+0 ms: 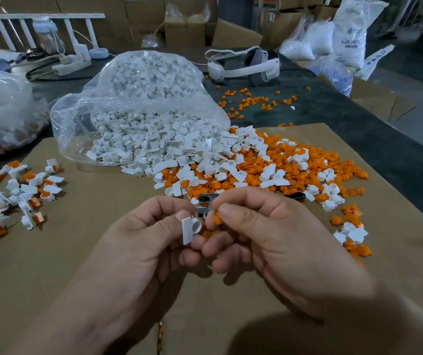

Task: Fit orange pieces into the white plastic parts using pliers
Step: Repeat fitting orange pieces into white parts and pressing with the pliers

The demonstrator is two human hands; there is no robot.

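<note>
My left hand (151, 234) pinches a white plastic part (190, 228) with a round socket and a flat tab. My right hand (264, 234) pinches a small orange piece (217, 218) right beside that socket. The two hands nearly touch above the brown cardboard sheet (97, 216). Behind my fingers lie the pliers (206, 201), metal jaws showing, with a black handle (294, 196) poking out to the right. A loose heap of orange pieces (292, 170) mixed with white parts spreads behind them.
A clear bag of white parts (141, 119) lies open at the back centre. Several assembled white-and-orange pieces (13, 193) sit at the left, next to another clear bag (0, 111). A white headset (243, 64) and cardboard boxes (187, 29) stand farther back.
</note>
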